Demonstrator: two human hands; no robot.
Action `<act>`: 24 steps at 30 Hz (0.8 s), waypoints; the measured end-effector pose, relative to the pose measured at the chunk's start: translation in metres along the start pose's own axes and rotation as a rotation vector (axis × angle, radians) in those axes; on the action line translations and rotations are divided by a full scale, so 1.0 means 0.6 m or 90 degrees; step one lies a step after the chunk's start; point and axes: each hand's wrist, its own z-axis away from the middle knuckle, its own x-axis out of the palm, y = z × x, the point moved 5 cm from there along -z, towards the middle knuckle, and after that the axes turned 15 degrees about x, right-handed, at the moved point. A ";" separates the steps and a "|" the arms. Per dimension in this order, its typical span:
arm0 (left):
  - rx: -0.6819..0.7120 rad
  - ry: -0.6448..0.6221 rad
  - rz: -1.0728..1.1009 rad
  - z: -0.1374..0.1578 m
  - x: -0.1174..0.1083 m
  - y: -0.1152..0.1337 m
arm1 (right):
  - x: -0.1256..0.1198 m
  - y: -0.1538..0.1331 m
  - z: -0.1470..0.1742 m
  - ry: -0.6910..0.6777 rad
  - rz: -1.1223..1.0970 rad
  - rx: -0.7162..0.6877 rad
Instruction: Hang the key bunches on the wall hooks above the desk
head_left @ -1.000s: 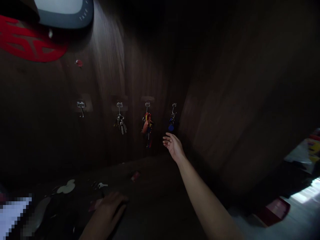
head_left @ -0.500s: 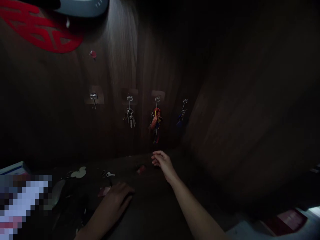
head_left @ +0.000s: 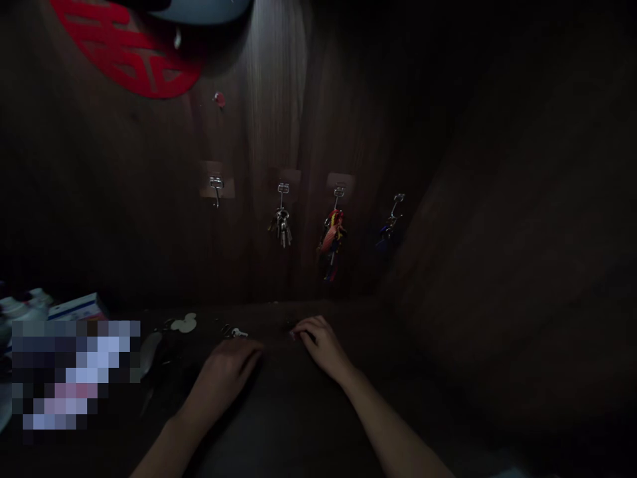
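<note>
My left hand (head_left: 226,364) rests low over the dark wooden shelf, back upward, fingers curled under and closed. Whatever is beneath it is hidden. Just beyond its knuckles lies a silver key (head_left: 239,333) with small dark rings beside it. My right hand (head_left: 322,345) has its fingertips closed on a small reddish tag (head_left: 292,335) lying on the shelf; dim light blurs its details. Above, on the back panel, hang a bunch of silver keys (head_left: 283,229), a key bunch with a colourful braided cord (head_left: 332,239) and a blue key bunch (head_left: 387,232).
A bare metal hook (head_left: 215,189) is at the left of the row. A pale mouse-head-shaped piece (head_left: 184,323), a white box (head_left: 77,307) and white bottles (head_left: 24,309) stand or lie at left. A red paper cut-out (head_left: 144,63) and a cap (head_left: 209,10) are higher up.
My right hand has come down from under the braided cord onto the reddish tag. My left hand has shifted up and left, covering the other reddish tag. The view has swung left.
</note>
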 end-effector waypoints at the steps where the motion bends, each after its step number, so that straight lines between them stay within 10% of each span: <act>1: -0.035 0.009 -0.029 0.003 -0.009 -0.013 | 0.000 0.001 0.001 -0.003 0.010 -0.002; 8: -0.204 -0.032 -0.226 0.030 -0.034 -0.081 | -0.009 0.018 -0.002 0.020 0.050 0.017; 24: -0.062 -0.110 -0.094 0.009 -0.002 -0.039 | -0.049 0.068 -0.015 0.144 -0.068 0.077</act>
